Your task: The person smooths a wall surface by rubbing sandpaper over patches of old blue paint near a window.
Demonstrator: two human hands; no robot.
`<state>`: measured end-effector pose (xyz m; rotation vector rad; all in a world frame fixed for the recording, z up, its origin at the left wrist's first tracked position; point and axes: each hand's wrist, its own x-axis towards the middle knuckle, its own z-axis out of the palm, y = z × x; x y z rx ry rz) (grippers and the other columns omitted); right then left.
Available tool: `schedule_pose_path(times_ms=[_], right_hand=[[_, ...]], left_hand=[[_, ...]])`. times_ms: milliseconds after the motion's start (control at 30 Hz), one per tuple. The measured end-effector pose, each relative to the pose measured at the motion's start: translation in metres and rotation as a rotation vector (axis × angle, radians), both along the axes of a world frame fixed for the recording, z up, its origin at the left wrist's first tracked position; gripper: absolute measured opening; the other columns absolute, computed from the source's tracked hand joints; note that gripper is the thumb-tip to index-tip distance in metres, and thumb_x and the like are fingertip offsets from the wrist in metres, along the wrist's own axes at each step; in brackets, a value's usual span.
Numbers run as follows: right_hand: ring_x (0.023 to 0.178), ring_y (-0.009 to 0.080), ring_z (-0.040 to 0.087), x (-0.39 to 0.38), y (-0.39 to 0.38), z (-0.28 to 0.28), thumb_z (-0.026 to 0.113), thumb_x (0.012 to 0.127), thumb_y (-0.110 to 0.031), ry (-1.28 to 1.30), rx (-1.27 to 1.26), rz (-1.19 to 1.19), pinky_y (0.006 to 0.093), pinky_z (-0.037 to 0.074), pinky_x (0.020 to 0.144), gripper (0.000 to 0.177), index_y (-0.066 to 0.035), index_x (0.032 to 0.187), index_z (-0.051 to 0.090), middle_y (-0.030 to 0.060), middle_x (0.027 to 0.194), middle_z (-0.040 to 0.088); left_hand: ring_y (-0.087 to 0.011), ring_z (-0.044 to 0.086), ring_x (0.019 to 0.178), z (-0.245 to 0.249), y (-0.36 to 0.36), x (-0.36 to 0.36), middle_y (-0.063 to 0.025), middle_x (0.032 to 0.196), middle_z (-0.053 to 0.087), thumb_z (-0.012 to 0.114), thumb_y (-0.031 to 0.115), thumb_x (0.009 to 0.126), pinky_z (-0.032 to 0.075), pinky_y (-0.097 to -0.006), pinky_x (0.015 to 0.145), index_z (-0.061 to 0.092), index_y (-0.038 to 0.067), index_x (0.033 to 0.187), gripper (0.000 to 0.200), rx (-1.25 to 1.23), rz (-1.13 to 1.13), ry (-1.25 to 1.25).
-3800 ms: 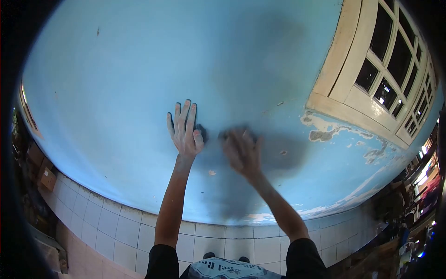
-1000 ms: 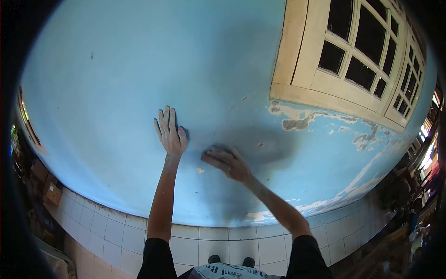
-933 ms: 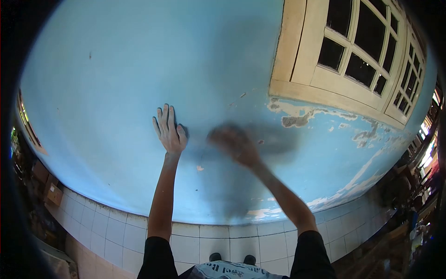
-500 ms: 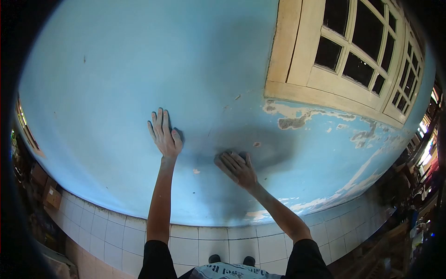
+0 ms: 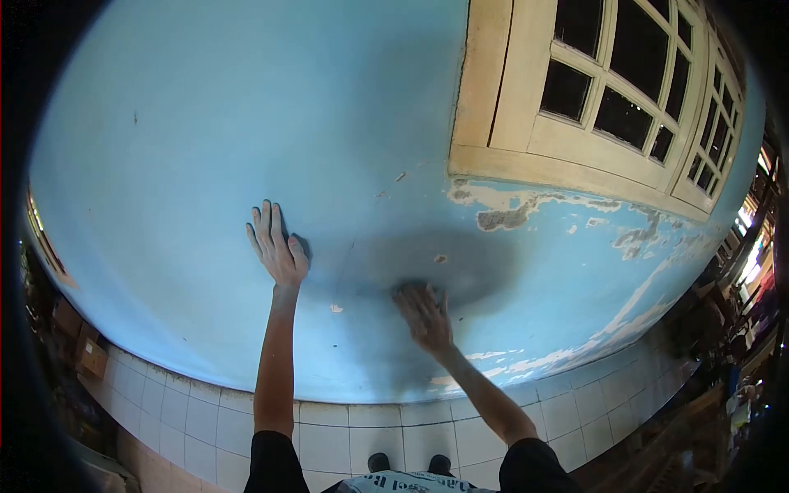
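Pressing flat against the blue wall (image 5: 205, 123), the left hand (image 5: 276, 253) has its fingers spread and grasps nothing. The right hand (image 5: 425, 316) touches the same wall lower and to the right, at the lower edge of a grey patch (image 5: 394, 259); it is blurred, so I cannot tell whether it is flat or closed on something. The wall stands straight ahead above white tiles (image 5: 329, 427), with a cream window frame (image 5: 526, 140) at upper right and peeling paint (image 5: 501, 218) under its sill
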<state>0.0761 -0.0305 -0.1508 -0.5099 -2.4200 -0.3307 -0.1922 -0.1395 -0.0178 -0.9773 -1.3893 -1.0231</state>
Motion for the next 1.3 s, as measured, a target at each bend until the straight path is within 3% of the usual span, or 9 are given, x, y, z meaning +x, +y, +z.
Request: schedule_pose_path(times_ms=[133,233,333,400,600,833,1067,1133,1300], right_hand=[[0.137,0.0343,0.024,0.019,-0.027,-0.021,0.054,0.087,-0.015,0.070,-0.325,0.092,0.0626,0.011,0.107,0.059,-0.012,0.142,0.031,0.0138,0.145,0.033],[0.138,0.0364,0.020,0.022,-0.036,0.020,0.052,0.088,-0.014,0.224,-0.414,0.166,0.0628,0.010,0.106,0.060,-0.013,0.143,0.029,0.0158,0.146,0.030],[0.139,0.0340,0.020,0.019,-0.025,0.073,0.053,0.089,-0.015,0.346,-0.237,0.164,0.0616,0.011,0.107,0.058,-0.013,0.143,0.029,0.0111,0.147,0.029],[0.138,0.0341,0.021,0.012,-0.012,0.117,0.054,0.088,-0.015,0.373,-0.116,0.124,0.0600,0.012,0.108,0.060,-0.012,0.143,0.028,0.0111,0.147,0.030],[0.136,0.0387,0.023,-0.022,0.016,0.132,0.057,0.086,-0.018,0.390,0.111,0.220,0.0570,0.019,0.108,0.059,-0.008,0.139,0.035,0.0133,0.146,0.031],[0.135,0.0382,0.026,-0.017,0.017,0.060,0.057,0.084,-0.019,0.268,0.052,0.182,0.0514,0.022,0.110,0.060,-0.005,0.138,0.035,0.0127,0.144,0.034],[0.137,0.0365,0.022,0.000,-0.004,0.072,0.058,0.082,-0.016,0.233,-0.050,0.215,0.0507,0.022,0.111,0.055,-0.003,0.133,0.042,0.0123,0.142,0.036],[0.138,0.0269,0.022,0.012,-0.006,0.075,0.060,0.080,-0.018,0.032,-0.020,0.165,0.0499,0.021,0.112,0.061,-0.006,0.136,0.039,0.0099,0.146,0.031],[0.133,0.0232,0.033,0.058,-0.007,0.071,0.061,0.080,-0.015,-0.226,-0.052,0.363,0.0465,0.026,0.110,0.048,-0.005,0.126,0.051,0.0080,0.139,0.041]], left_hand=[[-0.0389,0.030,0.133,0.003,-0.002,0.009,-0.0185,0.141,0.038,0.027,0.028,0.095,0.016,-0.0571,0.107,0.039,-0.001,0.135,0.051,-0.012,-0.021,-0.041],[-0.0392,0.030,0.133,0.009,-0.003,0.039,-0.0184,0.140,0.038,0.030,0.024,0.095,0.015,-0.0565,0.107,0.039,-0.002,0.134,0.048,-0.039,-0.148,-0.068],[-0.0395,0.036,0.129,0.001,0.001,0.073,-0.0209,0.137,0.041,0.035,0.018,0.094,0.021,-0.0533,0.106,0.042,-0.001,0.132,0.044,-0.108,-0.365,-0.056],[-0.0402,0.040,0.123,-0.008,0.009,0.092,-0.0239,0.132,0.043,0.040,0.013,0.092,0.027,-0.0490,0.104,0.042,-0.001,0.130,0.041,-0.100,-0.696,-0.015],[-0.0352,0.038,0.122,-0.008,0.018,0.180,-0.0208,0.133,0.040,0.041,0.015,0.094,0.030,-0.0444,0.102,0.041,0.000,0.131,0.040,-0.141,-0.871,-0.290],[-0.0362,0.035,0.125,-0.030,0.018,0.193,-0.0213,0.133,0.035,0.058,0.013,0.086,0.037,-0.0463,0.097,0.040,0.004,0.133,0.050,-0.352,-0.567,-0.488],[-0.0304,0.049,0.112,-0.041,0.021,0.201,-0.0186,0.130,0.033,0.059,0.007,0.084,0.053,-0.0356,0.080,0.048,0.005,0.126,0.044,-0.222,-0.627,-0.607],[-0.0273,0.052,0.109,-0.042,0.024,0.201,-0.0162,0.128,0.035,0.059,0.003,0.082,0.055,-0.0302,0.074,0.053,0.004,0.123,0.042,-0.166,-0.657,-0.624],[-0.0258,0.052,0.108,-0.059,0.024,0.193,-0.0134,0.129,0.036,0.058,-0.001,0.079,0.055,-0.0290,0.073,0.056,0.005,0.122,0.043,-0.109,-0.621,-0.704]])
